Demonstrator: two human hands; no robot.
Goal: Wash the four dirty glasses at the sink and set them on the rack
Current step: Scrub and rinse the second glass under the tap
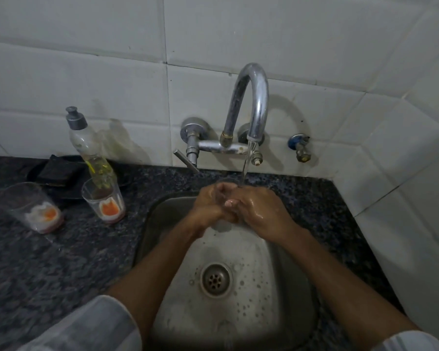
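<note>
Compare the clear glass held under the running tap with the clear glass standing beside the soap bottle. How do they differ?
The held glass is gripped over the steel sink by the left hand and right hand; the counter glass stands untouched. Tap water runs onto the held glass; the counter glass shows reddish dregs. Both are clear tumblers.

Speckled dark granite counter (61, 262), white wall tiles (86, 79), chrome tap (254, 97), and orange-and-white residue in two clear glasses (104, 198).

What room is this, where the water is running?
Most likely a home kitchen: a steel sink set in a dark speckled stone counter, a curved chrome tap on a white tiled wall, and a clear dish-soap bottle beside two used drinking glasses.
</note>
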